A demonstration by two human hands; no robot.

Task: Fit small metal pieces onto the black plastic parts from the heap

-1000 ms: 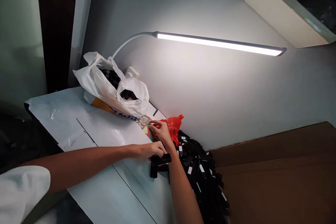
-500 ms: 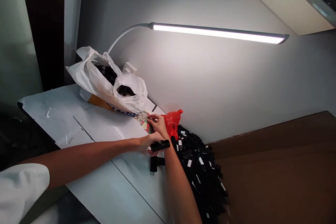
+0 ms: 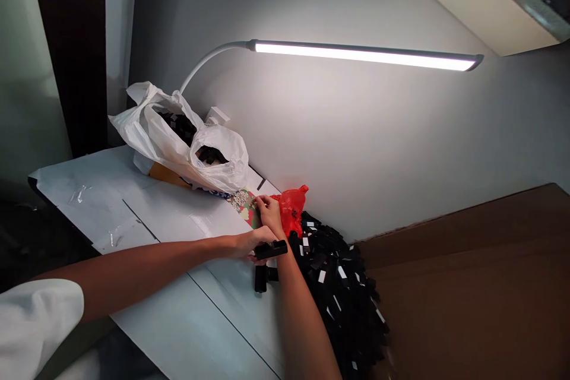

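My left hand (image 3: 250, 243) is closed on a small black block (image 3: 271, 249), held just above the white table (image 3: 146, 219). My right hand (image 3: 269, 214) reaches past it with fingers pinched at a patterned sheet (image 3: 246, 206) beside a red plastic bag (image 3: 291, 208); what the fingers hold is too small to make out. Two more black blocks (image 3: 262, 277) lie on the table under my hands. A big heap of black blocks with white labels (image 3: 342, 297) lies to the right of my right forearm.
A white plastic bag (image 3: 178, 145) with black pieces inside stands at the back left on an orange box. A white desk lamp (image 3: 360, 56) shines over the table. Brown cardboard (image 3: 472, 285) covers the right side. The table's left edge drops into dark space.
The view has shifted slightly. My left hand lifted one black block off the table a second ago and holds it still. My right hand drew a little nearer over the patterned sheet.
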